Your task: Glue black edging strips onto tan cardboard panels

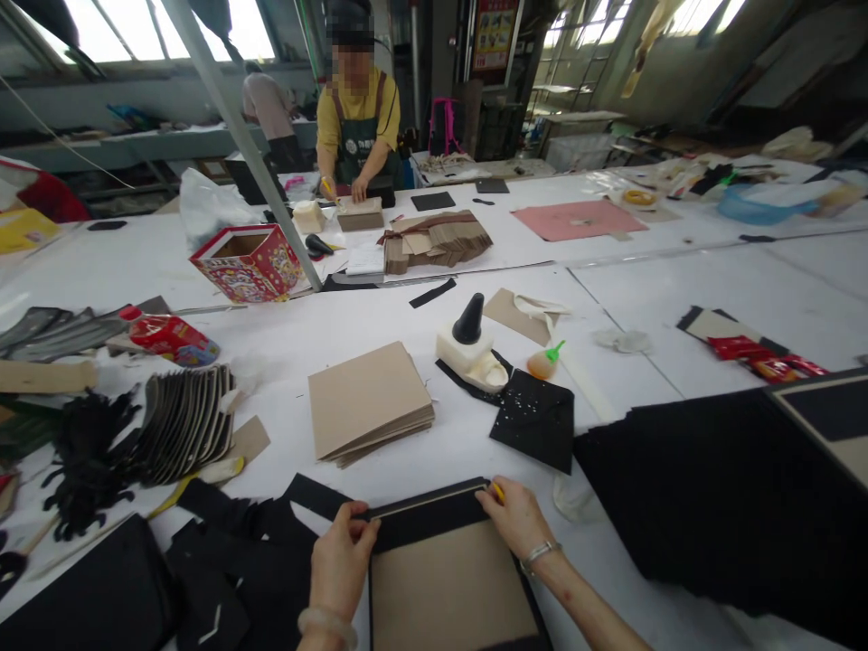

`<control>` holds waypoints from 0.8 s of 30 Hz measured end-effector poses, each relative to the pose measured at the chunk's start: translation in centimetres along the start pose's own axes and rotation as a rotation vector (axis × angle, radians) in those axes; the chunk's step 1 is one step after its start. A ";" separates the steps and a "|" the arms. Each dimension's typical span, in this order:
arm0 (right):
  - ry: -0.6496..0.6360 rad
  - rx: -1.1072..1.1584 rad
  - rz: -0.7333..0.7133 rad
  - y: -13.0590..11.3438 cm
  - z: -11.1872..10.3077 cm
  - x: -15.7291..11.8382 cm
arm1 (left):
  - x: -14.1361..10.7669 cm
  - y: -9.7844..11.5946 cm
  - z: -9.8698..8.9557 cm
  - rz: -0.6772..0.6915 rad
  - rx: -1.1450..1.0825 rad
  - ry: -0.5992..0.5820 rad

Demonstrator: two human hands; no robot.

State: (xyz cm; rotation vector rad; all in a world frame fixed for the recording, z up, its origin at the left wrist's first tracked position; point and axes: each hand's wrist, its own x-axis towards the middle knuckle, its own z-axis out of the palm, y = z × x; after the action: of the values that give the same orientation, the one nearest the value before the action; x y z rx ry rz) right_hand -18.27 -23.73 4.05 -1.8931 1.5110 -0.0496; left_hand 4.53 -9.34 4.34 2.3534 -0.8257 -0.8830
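Note:
A tan cardboard panel (451, 583) with black material along its edges lies in front of me. Across its top runs a black band (434, 520) with a thin pale line near the far edge. My left hand (343, 551) is closed, thumb and fingers pinching the band's left corner. At the right corner, my right hand (516, 520) is closed on the edge. A small yellow thing (498, 490) shows at its fingers; I cannot tell what it is. Loose black pieces (250, 551) lie beside my left hand.
Ahead are a cardboard stack (370, 398), a white container with a black cone (467, 339) and a speckled black square (534, 418). Black sheets (719, 488) pile at right; curved strips (186, 420) stand at left. A co-worker (359, 127) works across the table beyond a slanted pole (244, 145).

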 end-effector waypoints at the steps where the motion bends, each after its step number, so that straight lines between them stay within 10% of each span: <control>1: 0.006 0.002 0.003 0.0 0.0 0.0 | 0.0 0.0 0.0 -0.003 0.010 -0.003; 17: -0.004 -0.017 -0.018 0.5 0.2 -0.2 | -0.5 -0.2 0.5 0.042 -0.063 0.037; 24: -0.082 0.018 0.004 4.5 2.0 1.3 | -0.7 -1.5 1.2 0.045 -0.152 0.119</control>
State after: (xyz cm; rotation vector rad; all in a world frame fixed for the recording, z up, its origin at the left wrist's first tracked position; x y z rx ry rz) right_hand -20.78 -24.24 -0.40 -1.8550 1.4545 0.0160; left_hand 3.84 -8.05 2.91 2.2232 -0.7341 -0.7525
